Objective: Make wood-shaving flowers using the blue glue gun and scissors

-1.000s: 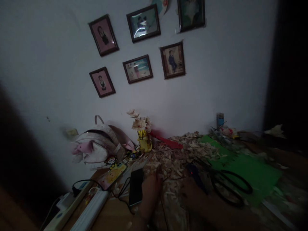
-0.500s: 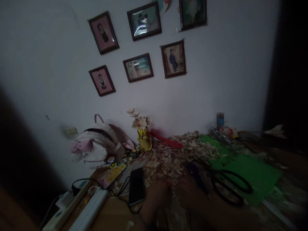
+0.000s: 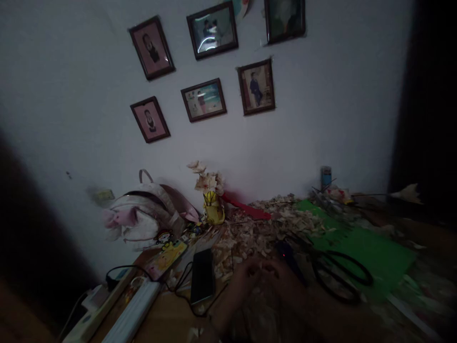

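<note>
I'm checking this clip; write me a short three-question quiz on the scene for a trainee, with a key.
1. What do the pale flowers stand in? a) the backpack; b) the yellow holder; c) the blue can.
2. True or false: the left hand and the right hand are close together near the pale scraps.
3. Fill in: the dark phone lies nearer to the ____ hand.

Key: 1. b; 2. True; 3. left.
</note>
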The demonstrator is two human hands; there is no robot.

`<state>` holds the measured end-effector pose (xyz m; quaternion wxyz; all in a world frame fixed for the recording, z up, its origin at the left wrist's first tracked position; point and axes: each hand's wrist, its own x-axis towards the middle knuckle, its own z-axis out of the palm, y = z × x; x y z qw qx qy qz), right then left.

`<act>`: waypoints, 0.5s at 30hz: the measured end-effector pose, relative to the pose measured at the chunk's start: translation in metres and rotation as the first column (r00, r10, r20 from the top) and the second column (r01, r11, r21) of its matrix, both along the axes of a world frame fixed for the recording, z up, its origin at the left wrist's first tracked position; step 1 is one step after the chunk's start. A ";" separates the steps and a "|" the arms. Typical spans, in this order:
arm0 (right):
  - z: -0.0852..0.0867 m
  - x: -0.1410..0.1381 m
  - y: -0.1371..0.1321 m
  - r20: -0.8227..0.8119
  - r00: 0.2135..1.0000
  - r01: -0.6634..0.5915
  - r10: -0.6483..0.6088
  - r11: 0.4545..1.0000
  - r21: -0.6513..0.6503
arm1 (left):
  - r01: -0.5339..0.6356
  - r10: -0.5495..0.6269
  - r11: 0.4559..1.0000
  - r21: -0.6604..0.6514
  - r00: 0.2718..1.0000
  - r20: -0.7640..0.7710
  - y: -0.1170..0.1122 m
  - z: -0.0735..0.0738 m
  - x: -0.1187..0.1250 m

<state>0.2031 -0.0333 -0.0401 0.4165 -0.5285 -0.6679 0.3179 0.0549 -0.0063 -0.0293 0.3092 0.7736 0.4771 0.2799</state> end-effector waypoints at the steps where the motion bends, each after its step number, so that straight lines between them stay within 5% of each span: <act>1: 0.000 0.001 0.001 -0.032 0.999 -0.012 0.012 1.000 0.000 | 0.002 -0.002 1.000 -0.007 1.000 0.003 0.001 -0.001 0.001; 8: 0.003 0.004 0.003 0.196 0.980 -0.010 0.014 1.000 -0.020 | -0.025 0.033 0.998 0.062 0.991 -0.131 0.000 0.002 -0.002; 15: 0.010 0.020 -0.002 0.412 0.868 -0.251 0.276 0.961 -0.116 | -0.052 0.096 0.988 0.143 0.944 -0.317 -0.001 0.005 -0.007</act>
